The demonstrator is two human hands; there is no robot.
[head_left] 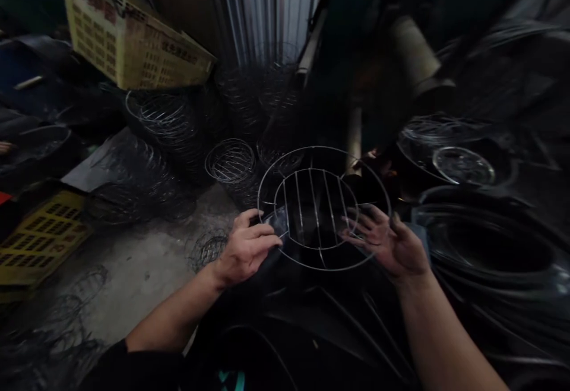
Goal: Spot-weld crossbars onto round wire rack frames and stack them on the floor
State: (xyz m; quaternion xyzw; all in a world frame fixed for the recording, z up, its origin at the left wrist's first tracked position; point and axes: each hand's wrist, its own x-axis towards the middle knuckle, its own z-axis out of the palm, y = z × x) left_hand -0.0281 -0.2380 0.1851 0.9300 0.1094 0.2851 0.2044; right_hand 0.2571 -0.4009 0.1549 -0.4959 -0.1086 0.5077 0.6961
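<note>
A round wire rack (314,204) is held out in front of me, slightly tilted. It has an outer ring, a smaller inner ring, short spokes between them and several parallel bars across the middle. My left hand (249,242) pinches its left rim between thumb and fingers. On the opposite side, my right hand (387,241) has its fingers stretched and spread behind the rack's wires, with the thumb apart near the outer rim. Whether the right hand bears any weight cannot be made out.
Stacks of similar wire racks (230,162) stand ahead on the floor (151,272). Yellow crates (133,46) are at the left. A machine with a pale cylinder (414,52) rises ahead right. Coiled wire (490,230) lies close on my right. Another person's hand (5,147) shows far left.
</note>
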